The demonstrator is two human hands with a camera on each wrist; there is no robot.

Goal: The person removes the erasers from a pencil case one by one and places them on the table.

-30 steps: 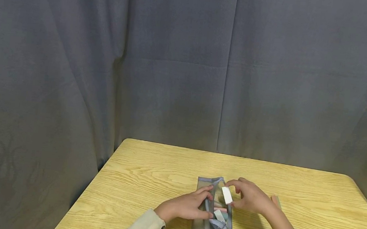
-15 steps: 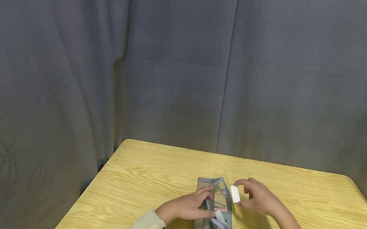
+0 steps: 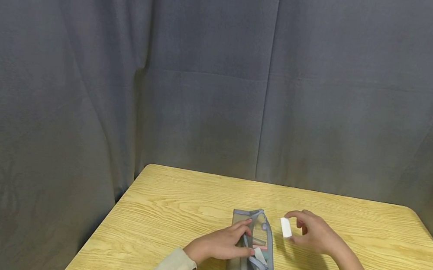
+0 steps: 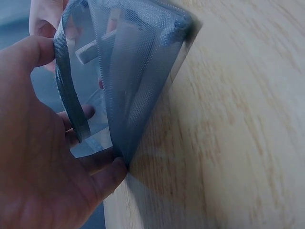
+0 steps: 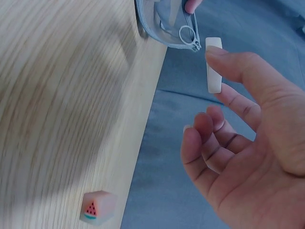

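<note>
A blue-grey mesh zip pouch (image 3: pixel 235 269) lies on the table with its mouth unzipped. My left hand (image 3: pixel 219 242) grips one edge of that mouth, the zip band (image 4: pixel 64 81) passing between thumb and fingers. Inside, a white piece (image 3: pixel 261 256) and a pink piece (image 3: pixel 260 246) show beside something teal. To the right of the pouch, my right hand (image 3: pixel 314 233) pinches a white eraser (image 3: pixel 286 227) between thumb and forefinger, raised over the table. Its other fingers curl loosely in the right wrist view.
A small pale block with a watermelon print (image 5: pixel 97 208) rests on the table near my right forearm; the arm hides it in the head view. The wooden table (image 3: pixel 179 192) ends at a grey curtain (image 3: pixel 205 86) behind.
My right hand has moved right, carrying the white eraser from over the pouch's mouth to beside it. My left hand and the pouch have stayed nearly still.
</note>
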